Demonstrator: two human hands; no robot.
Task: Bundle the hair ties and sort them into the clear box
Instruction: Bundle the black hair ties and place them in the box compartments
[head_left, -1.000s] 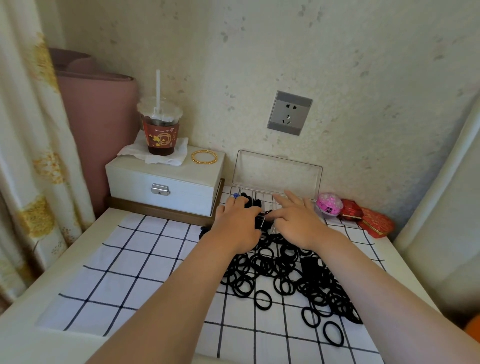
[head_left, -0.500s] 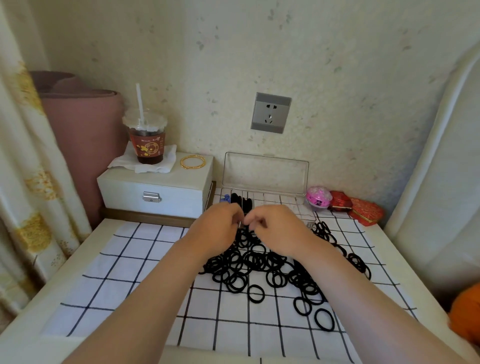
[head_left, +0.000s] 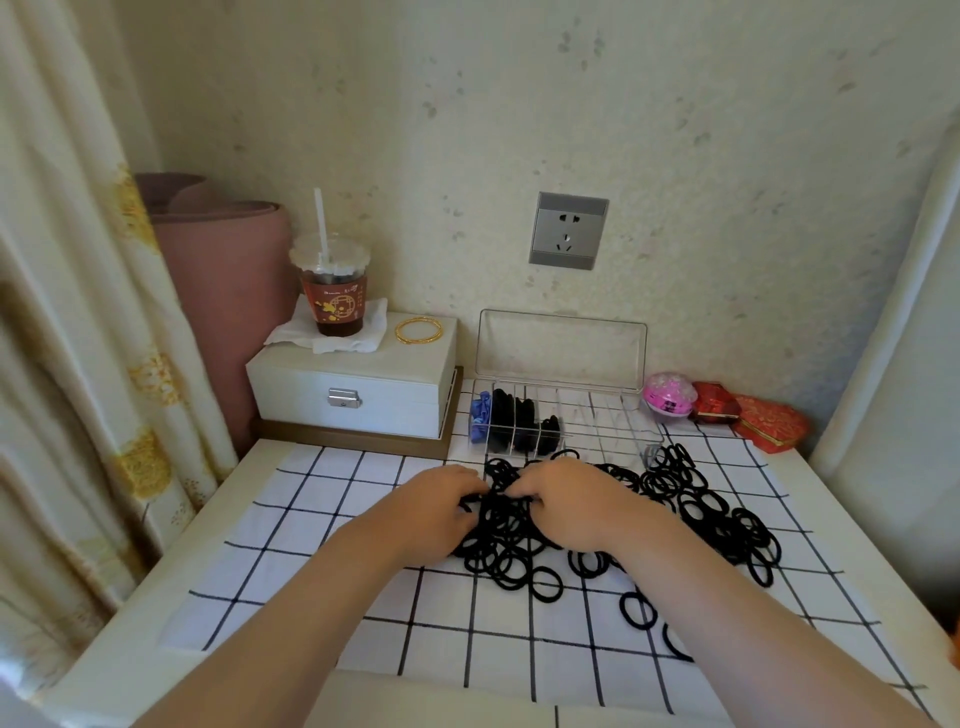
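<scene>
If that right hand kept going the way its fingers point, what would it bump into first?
Probably the left hand: the right hand points leftward across the hair ties both hands pinch, fingertips nearly touching, though depth is unclear.

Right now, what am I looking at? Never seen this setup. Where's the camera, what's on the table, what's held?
No machine: a person works bare-handed, and the single view comes from a camera on their head, looking down. The left hand and right hand meet over a pile of black hair ties on a checked cloth, each pinching some ties from it. Behind stands the clear box, lid up, its left compartments already holding bundles. Further left: a white case carrying a drink cup and a gold bangle.
</scene>
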